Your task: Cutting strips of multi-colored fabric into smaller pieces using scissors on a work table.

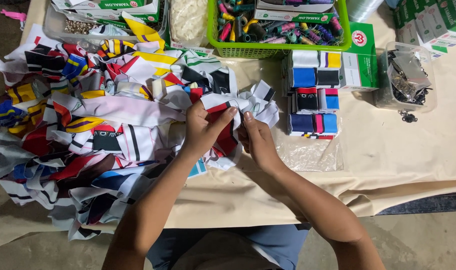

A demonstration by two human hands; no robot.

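Several green and white cartons (105,5) lie along the far edge of the worktop (403,150), which is draped in cream cloth. One more green and white box (360,57) stands to the right of the basket, with a red round mark on its top, and a stack of like boxes (430,20) sits at the far right corner. A bright green plastic basket (278,49) holds many thread spools (298,32) in mixed colours and another carton laid across them. Left of it a clear tub (188,22) contains small white pieces, and a further clear tray (63,25) holds small metal bits. On the right, a clear plastic box (407,75) is filled with dark metal clips, a few of which lie loose beside it. Folded cloth pieces (313,95) in blue, white, red and black are stacked neatly just in front of the basket, above an empty clear bag (313,152). A large loose heap of printed fabric scraps (88,125) covers the left side. At its right edge both hands meet: the left hand (200,131) and right hand (255,140) each pinch a red, white and black fabric piece (227,132), holding it just above the worktop, near the folded stacks.
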